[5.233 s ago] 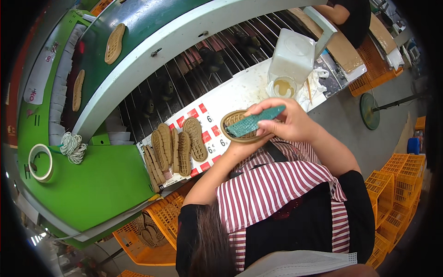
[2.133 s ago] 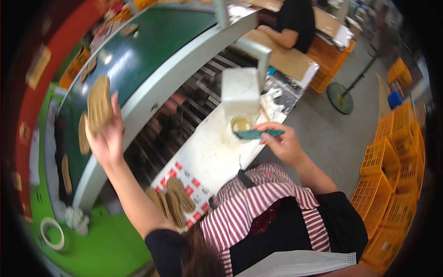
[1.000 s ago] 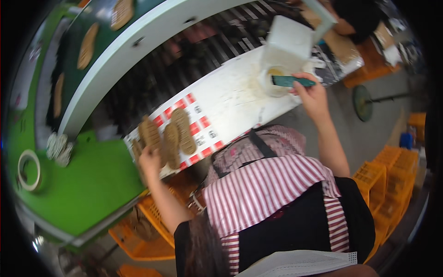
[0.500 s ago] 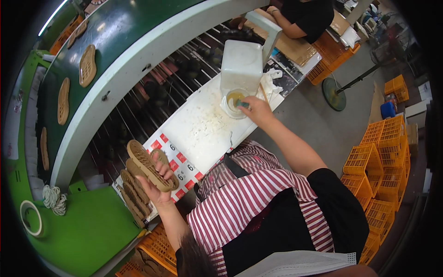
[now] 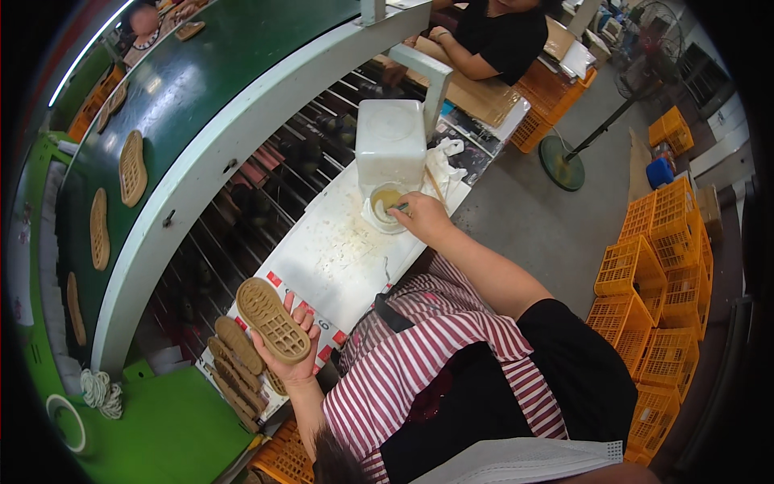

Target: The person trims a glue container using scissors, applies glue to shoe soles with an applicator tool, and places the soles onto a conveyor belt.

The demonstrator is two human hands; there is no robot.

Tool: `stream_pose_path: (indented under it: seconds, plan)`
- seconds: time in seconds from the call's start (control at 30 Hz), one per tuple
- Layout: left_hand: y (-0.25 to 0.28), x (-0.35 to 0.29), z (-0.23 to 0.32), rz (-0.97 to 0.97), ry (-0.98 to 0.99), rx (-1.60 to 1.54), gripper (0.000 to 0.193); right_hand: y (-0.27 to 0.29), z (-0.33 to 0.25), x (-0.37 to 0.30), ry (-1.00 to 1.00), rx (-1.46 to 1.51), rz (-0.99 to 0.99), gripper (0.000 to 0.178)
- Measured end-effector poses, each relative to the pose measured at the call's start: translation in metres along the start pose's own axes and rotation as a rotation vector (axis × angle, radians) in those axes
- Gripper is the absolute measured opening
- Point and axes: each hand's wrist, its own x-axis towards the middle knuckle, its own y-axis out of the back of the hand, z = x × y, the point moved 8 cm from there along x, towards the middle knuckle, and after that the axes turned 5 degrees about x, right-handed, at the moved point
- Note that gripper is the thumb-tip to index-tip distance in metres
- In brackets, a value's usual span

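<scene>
My left hand [image 5: 294,355] grips a tan shoe sole [image 5: 274,320], fingers along one edge and thumb along the other. The sole's gridded, hollow side faces up. Beside that hand, several more tan soles [image 5: 235,343] stand in a leaning row at the near left end of the white board. My right hand [image 5: 423,216] pinches a small greenish thing whose kind I cannot make out. Its tip is over or in the yellowish liquid of a small white cup [image 5: 379,214]. Right behind the cup stands a whitish translucent plastic container [image 5: 391,143].
A green conveyor belt [image 5: 173,97] carrying spaced soles runs behind a pale curved rail [image 5: 173,189]. A white cloth [image 5: 442,165] and a thin stick lie by the container. Orange crates [image 5: 669,282] are stacked at right, near a standing fan [image 5: 637,93]. A co-worker [image 5: 492,40] sits beyond.
My left hand has turned the sole so its gridded side shows more fully. The right hand stays at the cup, its pinched thing tilted lower. The head view has shifted; belt soles have moved along.
</scene>
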Motion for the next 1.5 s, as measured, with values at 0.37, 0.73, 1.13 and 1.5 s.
stream_pose_path:
  seconds: [0.37, 0.73, 1.13, 1.5]
  plan:
    - [-0.002, -0.001, 0.007, -0.064, -0.11, 0.271, 0.085, -0.004, 0.003, 0.0, -0.002, 0.044, 0.019, 0.031]
    - [-0.022, -0.002, 0.006, -0.008, -0.172, 0.689, 0.089, -0.006, 0.008, 0.001, 0.022, 0.132, 0.083, 0.03]
    - [-0.023, 0.006, 0.013, 0.017, -0.254, 0.84, 0.087, 0.004, -0.009, 0.006, -0.019, 0.055, 0.039, 0.035]
    - [-0.034, 0.033, 0.019, 0.023, -0.53, 1.065, 0.097, 0.03, -0.016, -0.006, -0.145, 0.257, -0.013, 0.03]
